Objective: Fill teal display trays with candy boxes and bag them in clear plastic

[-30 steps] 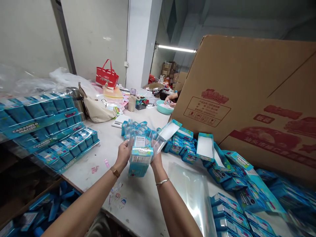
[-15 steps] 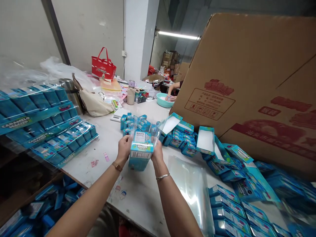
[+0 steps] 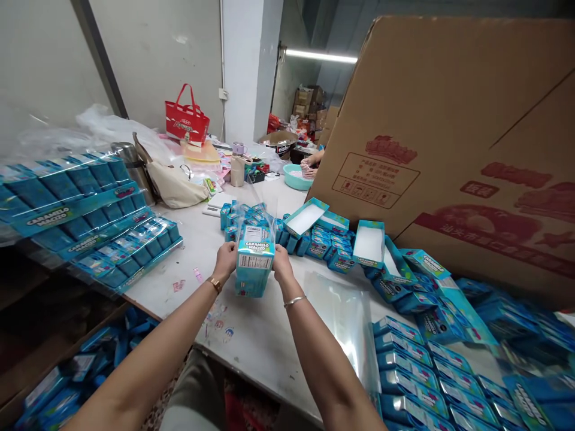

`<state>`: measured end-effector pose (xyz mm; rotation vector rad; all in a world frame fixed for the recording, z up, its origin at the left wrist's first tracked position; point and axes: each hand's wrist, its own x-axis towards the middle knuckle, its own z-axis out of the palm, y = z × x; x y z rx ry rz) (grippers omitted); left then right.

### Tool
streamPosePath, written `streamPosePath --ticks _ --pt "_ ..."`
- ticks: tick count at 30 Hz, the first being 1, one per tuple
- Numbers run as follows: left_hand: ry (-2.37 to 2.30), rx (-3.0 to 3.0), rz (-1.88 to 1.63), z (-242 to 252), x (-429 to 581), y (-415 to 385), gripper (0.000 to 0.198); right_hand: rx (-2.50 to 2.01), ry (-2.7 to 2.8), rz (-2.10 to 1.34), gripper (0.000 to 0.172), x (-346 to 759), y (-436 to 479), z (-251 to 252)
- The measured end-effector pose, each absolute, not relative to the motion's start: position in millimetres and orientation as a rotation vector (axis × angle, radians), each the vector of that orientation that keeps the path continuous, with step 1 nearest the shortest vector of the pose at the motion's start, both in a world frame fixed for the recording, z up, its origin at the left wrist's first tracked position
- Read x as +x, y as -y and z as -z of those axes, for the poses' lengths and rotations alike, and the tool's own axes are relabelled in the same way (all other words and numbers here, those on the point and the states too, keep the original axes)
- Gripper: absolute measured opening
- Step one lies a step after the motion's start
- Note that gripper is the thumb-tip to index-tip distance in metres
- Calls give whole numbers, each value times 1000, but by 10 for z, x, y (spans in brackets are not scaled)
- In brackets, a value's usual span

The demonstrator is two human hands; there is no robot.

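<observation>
Left grip [image 3: 226, 260], right grip [image 3: 283, 263] hold pack [image 3: 254, 260]; fingers [image 3: 230, 247] part-hidden.

The single head-worn view looks forward and down, from near above, across the tabletop [image 3: 265, 335].

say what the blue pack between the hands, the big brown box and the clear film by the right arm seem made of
Blue pack: probably thin card with a slight sheen, going by its crisp edges and colourful print. Big brown box: likely corrugated cardboard, matte, judging by its brown panels and red print. Clear film: apparently glossy plastic, since it is see-through and throws bright glare.
</observation>
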<state>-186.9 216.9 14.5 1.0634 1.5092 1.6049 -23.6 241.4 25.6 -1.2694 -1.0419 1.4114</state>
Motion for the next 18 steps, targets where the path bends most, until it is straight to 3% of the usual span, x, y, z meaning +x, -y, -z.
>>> streamPosePath --ticks 9,18 --pt "-1542 1076 -1555 -133 -1841 -2235 28 -1382 1053 -1540 28 -218 -2546 -221" --pt "-1725 1214 -1389 24 -1873 -2110 21 -1439 1242 -1334 28 -241 -2341 140"
